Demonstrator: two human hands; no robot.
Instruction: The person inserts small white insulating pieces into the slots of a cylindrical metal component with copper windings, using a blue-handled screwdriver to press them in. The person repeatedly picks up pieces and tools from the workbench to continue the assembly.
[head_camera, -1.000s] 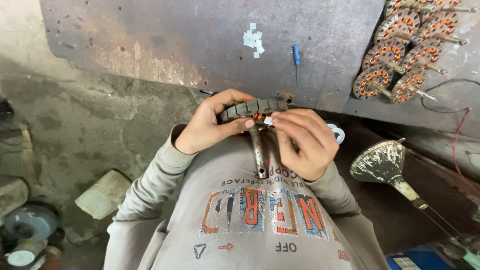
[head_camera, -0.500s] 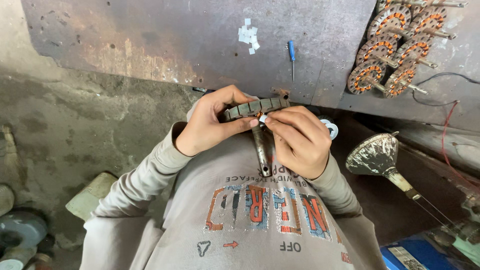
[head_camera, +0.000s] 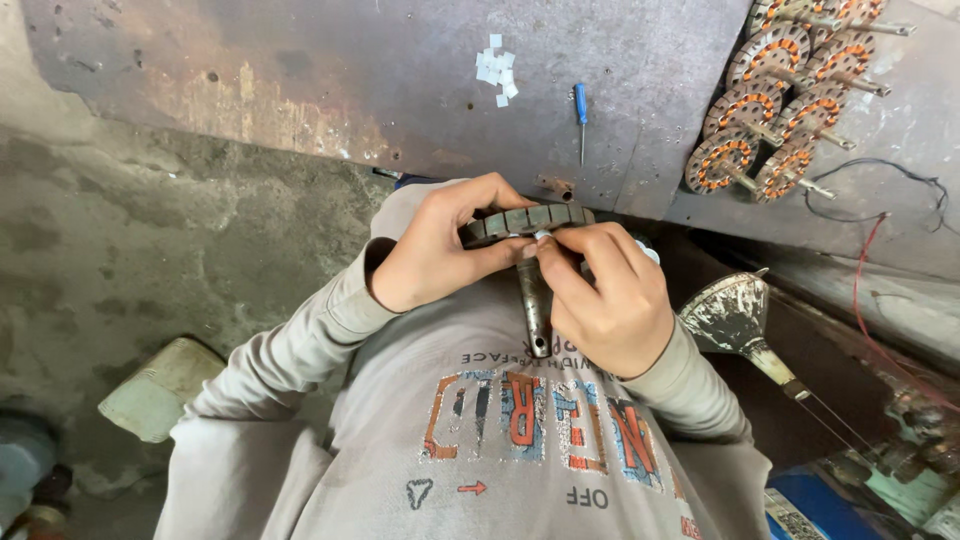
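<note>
I read this as the fitting step: a small white piece is being worked into the rim of a slotted rotor (head_camera: 525, 220) held up against the chest. From the left, my left hand (head_camera: 440, 250) is curled shut round the rotor's edge, thumb under and fingers over the top, keeping it steady; the shaft (head_camera: 535, 305) hangs down from the core between the two hands. My right hand (head_camera: 600, 300) is nearly closed, fingertips pinched at the rim just beside the left thumb, though I cannot tell for sure what sits between them. By my judgement the next move calls for a firm left grip and a fine push from the right fingertips, square to the slot. Beyond the hands lies a worn grey bench (head_camera: 300, 70) with a little heap of white slips (head_camera: 497, 70), a blue screwdriver (head_camera: 581, 115) beside it, and a cluster of wound rotors (head_camera: 780, 130) at the far right. A metal funnel (head_camera: 735, 315) sits lower right; rough concrete floor (head_camera: 120, 230) on the left
</note>
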